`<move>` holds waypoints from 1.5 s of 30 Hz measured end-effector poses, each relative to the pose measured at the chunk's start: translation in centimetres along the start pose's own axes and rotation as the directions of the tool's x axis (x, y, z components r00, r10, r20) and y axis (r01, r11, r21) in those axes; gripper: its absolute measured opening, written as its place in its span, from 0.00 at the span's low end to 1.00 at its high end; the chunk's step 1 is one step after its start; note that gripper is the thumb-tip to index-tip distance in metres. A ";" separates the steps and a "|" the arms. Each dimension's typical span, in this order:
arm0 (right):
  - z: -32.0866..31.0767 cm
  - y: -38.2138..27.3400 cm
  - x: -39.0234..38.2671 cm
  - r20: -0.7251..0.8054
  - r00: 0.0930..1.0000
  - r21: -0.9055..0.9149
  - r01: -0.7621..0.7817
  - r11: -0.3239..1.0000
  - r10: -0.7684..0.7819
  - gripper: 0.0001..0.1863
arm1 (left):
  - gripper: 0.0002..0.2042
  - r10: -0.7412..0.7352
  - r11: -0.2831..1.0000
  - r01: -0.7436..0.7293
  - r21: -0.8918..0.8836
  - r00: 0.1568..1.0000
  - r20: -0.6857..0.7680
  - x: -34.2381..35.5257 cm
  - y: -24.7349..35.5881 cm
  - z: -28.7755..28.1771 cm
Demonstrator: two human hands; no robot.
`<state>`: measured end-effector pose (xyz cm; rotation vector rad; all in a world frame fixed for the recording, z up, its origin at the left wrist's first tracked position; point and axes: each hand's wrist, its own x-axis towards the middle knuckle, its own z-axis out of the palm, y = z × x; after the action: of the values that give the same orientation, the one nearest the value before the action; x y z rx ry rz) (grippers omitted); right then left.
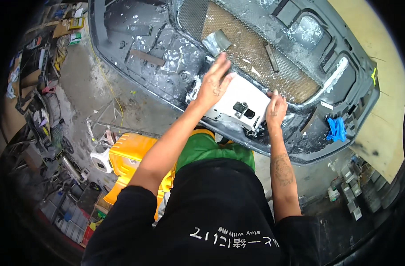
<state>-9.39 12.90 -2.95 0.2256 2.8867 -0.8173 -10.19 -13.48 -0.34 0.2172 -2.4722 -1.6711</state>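
A large black moulded car panel, possibly a hood seen from its underside, lies in front of me. On its near edge sits a white plate with a cut-out and a small metal latch loop. My left hand is at the plate's left end, its fingers stretched toward the far side and holding nothing. At the plate's right end is my right hand, its fingers bent about the edge. A grey square of sheet rests on the brown mesh beyond the plate.
A crumpled blue glove lies on the panel's right part. Dark flat strips rest on the mesh. Left of my legs stands an orange plastic chair. Piled parts crowd the far left, and a pale board is at the right.
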 end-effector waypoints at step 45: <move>0.1 -4.2 1.3 0.110 0.994 -0.090 0.003 0.996 0.007 0.32 | 0.16 0.086 0.978 -0.101 0.183 0.992 0.088 -4.9 1.0 2.1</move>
<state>-11.41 9.41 -1.14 0.1683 2.8106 -0.6752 -5.88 -10.23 -0.44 0.0541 -2.6547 -1.4378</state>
